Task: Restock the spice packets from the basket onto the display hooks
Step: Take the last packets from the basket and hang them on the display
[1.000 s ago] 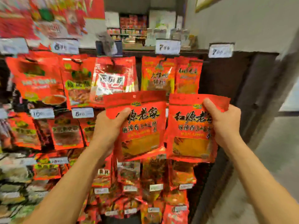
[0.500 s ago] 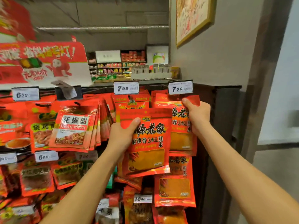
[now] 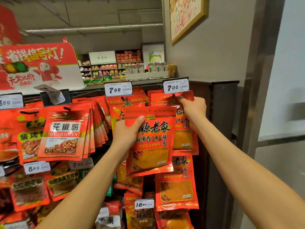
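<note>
Held packet [image 3: 151,142] covers hung packets [image 3: 177,182]

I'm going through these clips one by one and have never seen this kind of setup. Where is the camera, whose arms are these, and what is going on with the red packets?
There is no machine here. The picture comes from a wide-angle camera worn on a person's head, looking forward at their own bare arms in a shop aisle. The left hand grips one red spice packet by its side, held in front of the rack. The right hand pinches the top of a second packet right under the 7.00 price tag, at the display hook. Whether it is already on the hook cannot be told. More packets hang around, such as the Huajiaofen packets to the left. No basket is in view.
</note>
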`<state>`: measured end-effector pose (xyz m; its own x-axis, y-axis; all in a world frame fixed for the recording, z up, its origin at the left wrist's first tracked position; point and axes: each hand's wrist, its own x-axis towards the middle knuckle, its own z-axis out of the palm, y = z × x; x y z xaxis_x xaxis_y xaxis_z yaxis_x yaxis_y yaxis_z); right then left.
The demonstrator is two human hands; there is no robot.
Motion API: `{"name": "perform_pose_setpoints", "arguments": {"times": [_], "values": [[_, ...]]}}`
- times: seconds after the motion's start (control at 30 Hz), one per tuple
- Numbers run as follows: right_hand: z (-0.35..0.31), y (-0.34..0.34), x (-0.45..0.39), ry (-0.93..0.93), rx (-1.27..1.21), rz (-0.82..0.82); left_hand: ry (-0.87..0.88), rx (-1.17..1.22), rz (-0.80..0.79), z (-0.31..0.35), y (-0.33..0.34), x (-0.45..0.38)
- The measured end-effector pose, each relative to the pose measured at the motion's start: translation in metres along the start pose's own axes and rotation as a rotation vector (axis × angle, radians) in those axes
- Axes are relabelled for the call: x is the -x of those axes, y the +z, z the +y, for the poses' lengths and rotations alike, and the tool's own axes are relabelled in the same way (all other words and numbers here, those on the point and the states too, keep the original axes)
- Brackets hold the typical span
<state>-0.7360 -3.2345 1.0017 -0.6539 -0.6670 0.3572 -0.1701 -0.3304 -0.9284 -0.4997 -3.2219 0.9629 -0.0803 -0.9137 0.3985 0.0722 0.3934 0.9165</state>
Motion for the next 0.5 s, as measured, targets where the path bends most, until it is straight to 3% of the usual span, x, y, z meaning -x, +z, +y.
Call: {"name": "perform_pose_setpoints", "arguments": {"times": [0.5], "values": [[0.030,0.057,-0.078,0.125,0.094,-0.027,-0.004,0.007,0.025,-0.012,0.002,-0.023]]}}
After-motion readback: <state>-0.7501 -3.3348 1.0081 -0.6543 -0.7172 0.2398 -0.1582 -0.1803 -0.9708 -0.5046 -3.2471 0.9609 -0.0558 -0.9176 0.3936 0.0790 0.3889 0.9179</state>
